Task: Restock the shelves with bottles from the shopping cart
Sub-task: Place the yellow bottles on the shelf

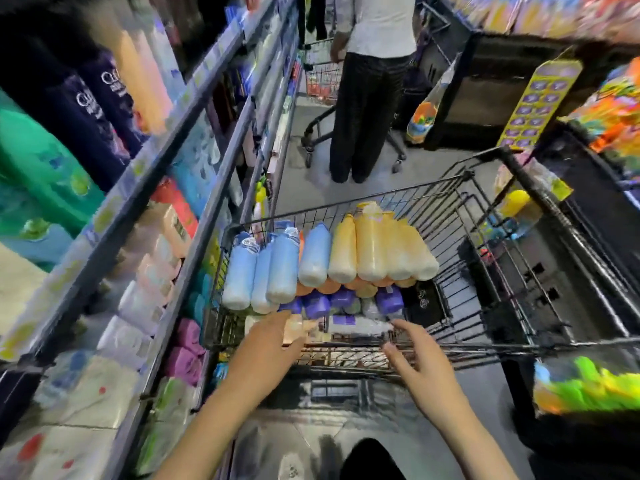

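- Both hands reach into the cart (540,188) from its near end; this looks like the pick-up step, with no bottle lifted out yet.
- The left hand (273,341) lies over a pale bottle (298,327) low at the near end of the cart. Its fingers are fairly straight and seem to touch the bottle, but I cannot tell if they close around it.
- The right hand (415,355) hovers above the near rim with the fingers spread and lightly bent; it holds nothing.
- The stock is inside the cart: a top row of blue bottles (277,268) on the left and orange bottles (374,247) beside them, all lying down with the bases toward the person. Under them are purple bottles (346,299).
- The shelves (180,188) stand just beside the cart on the left and are already quite full.
- In my judgement, the next move needs a firm grasp on one bottle, then a lift over the rim and a turn to the left shelf. The picture is blurred, so small details are not sure.
- Another person (374,81) with a second cart stands further down the aisle, well apart.
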